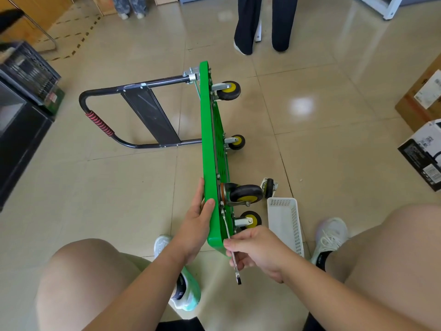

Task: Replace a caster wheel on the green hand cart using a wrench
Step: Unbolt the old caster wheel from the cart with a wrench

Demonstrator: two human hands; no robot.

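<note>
The green hand cart stands on its side edge on the tiled floor, its black handle folded out to the left and its wheels pointing right. My left hand grips the near upper edge of the deck. My right hand holds a slim metal wrench whose far end reaches up to the mounting plate of the near caster. Another caster sits just below it. A loose caster wheel lies on the floor beside the cart.
A white perforated basket lies on the floor right of the cart, by my right shoe. Cardboard boxes sit at the right edge, a dark cabinet and crate at the left. A person's legs stand beyond the cart.
</note>
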